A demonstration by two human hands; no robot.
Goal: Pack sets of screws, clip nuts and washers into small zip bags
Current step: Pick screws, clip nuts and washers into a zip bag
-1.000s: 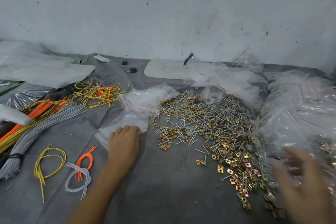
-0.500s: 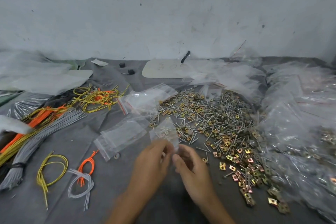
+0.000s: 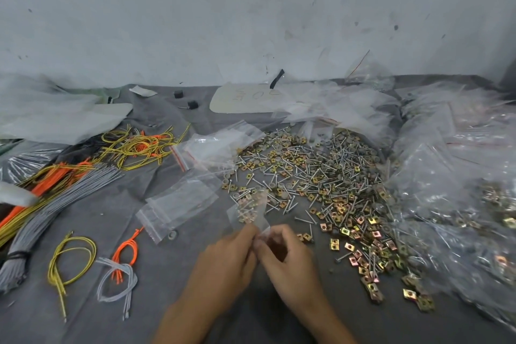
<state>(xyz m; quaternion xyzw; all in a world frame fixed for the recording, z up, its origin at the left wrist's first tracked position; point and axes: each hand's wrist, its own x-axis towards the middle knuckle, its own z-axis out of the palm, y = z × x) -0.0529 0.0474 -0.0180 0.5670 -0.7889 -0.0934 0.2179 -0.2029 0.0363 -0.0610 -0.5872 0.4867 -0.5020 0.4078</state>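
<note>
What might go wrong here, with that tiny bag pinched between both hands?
The left hand and right hand pinch only the near edge of the small zip bag; the thin film may slip free. The bag is held at the edge of the mixed pile of screws, clip nuts and washers, so a careless move might scatter parts. With everything mixed, a set may be miscounted.

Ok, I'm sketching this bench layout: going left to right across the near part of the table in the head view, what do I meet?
Tied grey wire bundle, yellow wire loop, grey and orange wire loops, left hand, right hand (both pinching a small zip bag), loose clip nuts, pile of filled bags.
</note>
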